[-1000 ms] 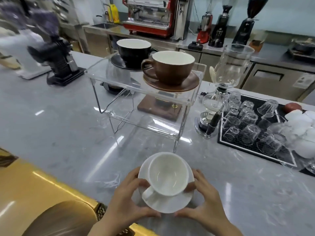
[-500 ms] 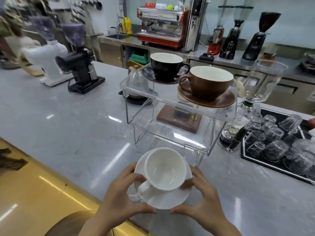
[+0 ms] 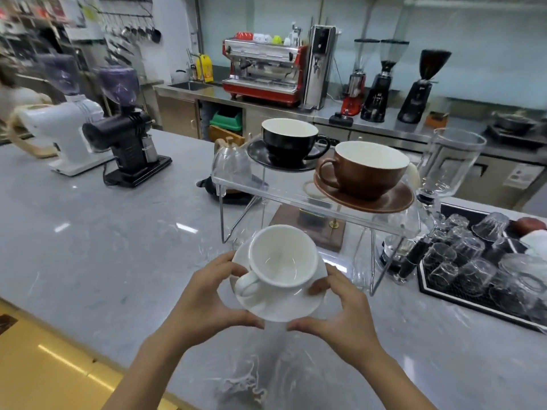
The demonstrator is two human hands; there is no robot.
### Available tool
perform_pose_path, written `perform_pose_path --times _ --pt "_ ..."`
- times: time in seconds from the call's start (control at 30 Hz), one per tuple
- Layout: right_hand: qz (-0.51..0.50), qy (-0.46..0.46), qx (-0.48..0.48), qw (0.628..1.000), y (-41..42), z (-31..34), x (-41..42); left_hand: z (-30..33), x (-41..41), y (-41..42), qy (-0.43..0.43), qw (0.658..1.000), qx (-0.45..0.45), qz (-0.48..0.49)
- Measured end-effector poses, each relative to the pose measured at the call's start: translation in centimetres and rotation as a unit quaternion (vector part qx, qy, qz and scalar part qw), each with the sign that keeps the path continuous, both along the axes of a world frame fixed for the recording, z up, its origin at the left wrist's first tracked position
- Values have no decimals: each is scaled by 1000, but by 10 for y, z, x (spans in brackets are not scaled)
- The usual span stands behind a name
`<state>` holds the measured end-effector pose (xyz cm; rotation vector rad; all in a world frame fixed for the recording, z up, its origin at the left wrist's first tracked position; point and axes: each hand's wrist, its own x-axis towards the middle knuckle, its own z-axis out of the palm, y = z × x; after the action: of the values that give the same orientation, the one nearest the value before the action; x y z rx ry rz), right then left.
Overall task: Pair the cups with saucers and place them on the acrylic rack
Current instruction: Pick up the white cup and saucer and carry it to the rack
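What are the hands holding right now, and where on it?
Both hands, left hand and right hand, hold the white saucer by its opposite rims; the white cup sits on it.

Three cups, each on its own saucer: a white cup [image 3: 283,256] on a white saucer [image 3: 279,303] at 6 o'clock, a brown cup [image 3: 367,168] on a brown saucer [image 3: 364,197] at 2 o'clock, a black cup [image 3: 291,139] on a black saucer [image 3: 281,157] at 12 o'clock. One clear rack [image 3: 313,202]. Two hands, left hand [image 3: 207,297] and right hand [image 3: 340,315]. Two grinders at 10 o'clock, one white grinder [image 3: 66,125] and one black grinder [image 3: 127,137]. Three more grinders [image 3: 381,84] at 1 o'clock. One espresso machine [image 3: 263,72] at 12 o'clock. Upturned glasses [image 3: 467,255] at 3 o'clock, too crowded to count.
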<state>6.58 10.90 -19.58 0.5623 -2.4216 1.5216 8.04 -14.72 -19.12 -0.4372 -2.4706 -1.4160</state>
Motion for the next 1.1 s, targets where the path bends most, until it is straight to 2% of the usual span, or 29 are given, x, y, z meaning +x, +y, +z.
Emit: perform_pose_path --times 0.37,0.93,1.1 --pt "-58 -29 21 998 -6 9 -31 3 -51 4 -69 995 48 -46" --pt "-107 -109 50 987 -2 19 -81 21 -118 20 -136 989 -15 -48" --pt "-111 -102 47 987 -3 21 -87 22 -136 25 -155 986 -28 -48"
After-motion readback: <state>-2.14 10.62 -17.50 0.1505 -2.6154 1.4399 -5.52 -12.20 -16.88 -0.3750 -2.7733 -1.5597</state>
